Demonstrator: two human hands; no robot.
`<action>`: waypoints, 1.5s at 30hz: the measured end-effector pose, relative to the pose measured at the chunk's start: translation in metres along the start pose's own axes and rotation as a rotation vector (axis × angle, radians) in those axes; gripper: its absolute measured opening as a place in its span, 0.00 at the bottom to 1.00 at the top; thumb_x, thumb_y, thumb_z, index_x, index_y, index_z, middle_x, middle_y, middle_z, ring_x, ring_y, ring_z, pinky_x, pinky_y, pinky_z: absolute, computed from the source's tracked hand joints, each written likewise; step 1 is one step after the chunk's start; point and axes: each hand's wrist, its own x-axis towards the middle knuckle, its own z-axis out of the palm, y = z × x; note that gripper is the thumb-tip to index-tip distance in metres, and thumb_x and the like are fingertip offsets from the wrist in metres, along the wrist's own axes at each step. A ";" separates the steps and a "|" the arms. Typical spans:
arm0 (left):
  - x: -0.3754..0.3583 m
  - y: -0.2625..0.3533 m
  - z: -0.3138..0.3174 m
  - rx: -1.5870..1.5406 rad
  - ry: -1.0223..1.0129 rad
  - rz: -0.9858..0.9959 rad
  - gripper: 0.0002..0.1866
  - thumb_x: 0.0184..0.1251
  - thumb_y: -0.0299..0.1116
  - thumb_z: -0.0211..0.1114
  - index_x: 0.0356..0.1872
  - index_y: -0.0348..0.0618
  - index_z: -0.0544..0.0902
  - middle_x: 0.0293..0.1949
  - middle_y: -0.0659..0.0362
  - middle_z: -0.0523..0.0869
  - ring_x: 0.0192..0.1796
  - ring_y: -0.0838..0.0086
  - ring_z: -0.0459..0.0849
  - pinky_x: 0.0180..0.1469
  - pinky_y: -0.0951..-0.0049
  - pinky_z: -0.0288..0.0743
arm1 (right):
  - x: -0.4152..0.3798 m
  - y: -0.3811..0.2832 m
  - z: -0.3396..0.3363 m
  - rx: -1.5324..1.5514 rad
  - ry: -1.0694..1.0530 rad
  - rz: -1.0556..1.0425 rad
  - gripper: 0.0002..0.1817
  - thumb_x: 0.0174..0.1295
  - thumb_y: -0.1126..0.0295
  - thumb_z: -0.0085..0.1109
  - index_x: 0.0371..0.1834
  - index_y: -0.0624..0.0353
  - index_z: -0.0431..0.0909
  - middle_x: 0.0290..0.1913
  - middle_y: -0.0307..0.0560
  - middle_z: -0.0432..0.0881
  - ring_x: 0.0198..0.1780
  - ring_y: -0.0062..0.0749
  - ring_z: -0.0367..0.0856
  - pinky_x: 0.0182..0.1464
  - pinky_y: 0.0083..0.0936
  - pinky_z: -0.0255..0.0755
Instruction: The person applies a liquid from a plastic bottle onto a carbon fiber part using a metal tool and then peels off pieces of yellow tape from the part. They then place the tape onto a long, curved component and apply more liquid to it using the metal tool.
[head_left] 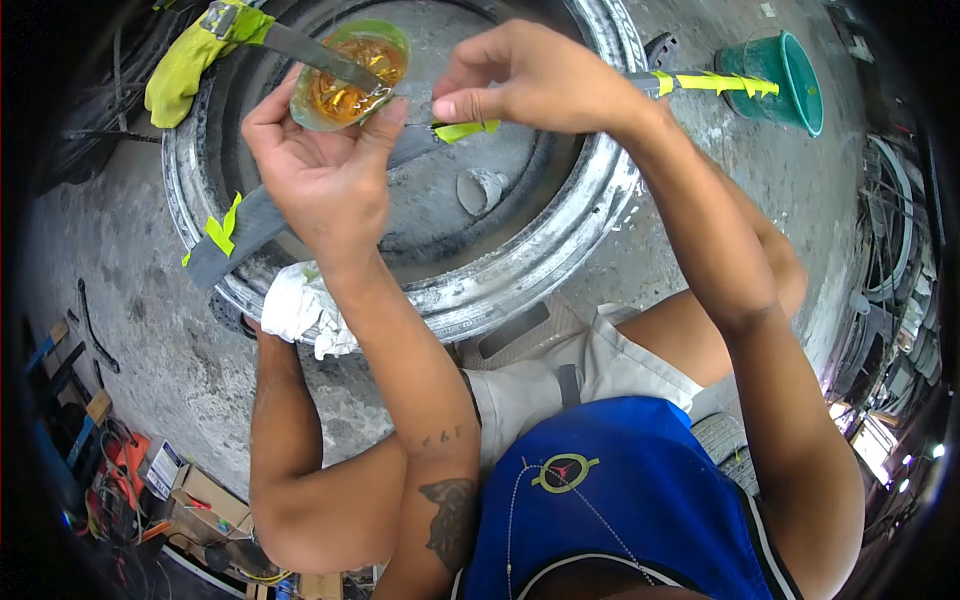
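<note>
My left hand [335,185] is closed around a small green cup [313,112], tilted so that its orange-brown wet contents show. Into the cup reaches a flat grey blade [320,57], whose far end has a metal clamp and a bulky yellow-green wrapping [190,75]. My right hand [530,80] is to the right of the cup, thumb and fingers pinched together; what they hold, if anything, cannot be made out. Just under its fingertips is a yellow-green tape piece [466,131]. Both hands are above a large tyre [470,290] lying flat, dusted grey-white.
A dark grey bar with tape [245,235] spans the tyre, and a taped length [715,83] sticks out right near a green bucket [800,85]. A white cloth [300,310] drapes over the near rim. A round pale piece [480,190] lies inside. Tools and boxes [205,500] crowd lower left.
</note>
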 end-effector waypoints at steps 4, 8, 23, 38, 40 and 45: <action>0.001 0.000 0.000 0.022 -0.003 0.017 0.35 0.50 0.11 0.75 0.57 0.32 0.63 0.58 0.44 0.74 0.59 0.63 0.80 0.63 0.62 0.80 | 0.003 -0.013 -0.014 -0.121 -0.168 0.090 0.19 0.62 0.57 0.69 0.45 0.64 0.85 0.37 0.46 0.88 0.42 0.28 0.84 0.49 0.27 0.75; 0.001 0.002 0.002 -0.008 0.005 0.005 0.35 0.51 0.11 0.75 0.58 0.32 0.63 0.58 0.44 0.74 0.60 0.63 0.80 0.62 0.61 0.80 | -0.002 -0.001 -0.018 -0.070 -0.190 -0.134 0.18 0.61 0.60 0.70 0.46 0.64 0.85 0.40 0.47 0.88 0.47 0.31 0.85 0.54 0.30 0.75; 0.001 0.000 0.000 0.007 -0.002 0.021 0.36 0.50 0.12 0.75 0.57 0.33 0.62 0.59 0.45 0.73 0.60 0.63 0.79 0.63 0.61 0.80 | -0.004 0.004 -0.010 -0.093 -0.118 -0.151 0.14 0.60 0.67 0.68 0.46 0.64 0.85 0.40 0.48 0.88 0.45 0.33 0.85 0.54 0.31 0.76; 0.000 -0.001 0.001 0.015 0.008 0.019 0.34 0.52 0.11 0.74 0.56 0.35 0.63 0.57 0.43 0.78 0.59 0.64 0.81 0.61 0.63 0.79 | 0.000 0.004 -0.003 -0.164 -0.056 -0.180 0.13 0.60 0.65 0.69 0.41 0.64 0.86 0.34 0.50 0.88 0.39 0.35 0.87 0.49 0.31 0.77; 0.000 0.000 0.001 0.019 0.013 0.012 0.34 0.52 0.11 0.74 0.56 0.35 0.63 0.57 0.43 0.78 0.59 0.64 0.81 0.62 0.63 0.79 | 0.002 0.007 0.000 -0.171 -0.044 -0.183 0.13 0.60 0.65 0.69 0.41 0.64 0.86 0.33 0.50 0.88 0.39 0.34 0.87 0.49 0.31 0.77; 0.001 0.001 0.002 0.013 0.013 0.000 0.36 0.50 0.11 0.75 0.58 0.33 0.63 0.59 0.45 0.73 0.60 0.64 0.79 0.63 0.63 0.79 | 0.009 0.011 -0.002 -0.126 -0.029 -0.151 0.10 0.58 0.66 0.70 0.35 0.63 0.86 0.28 0.47 0.87 0.30 0.30 0.85 0.37 0.26 0.77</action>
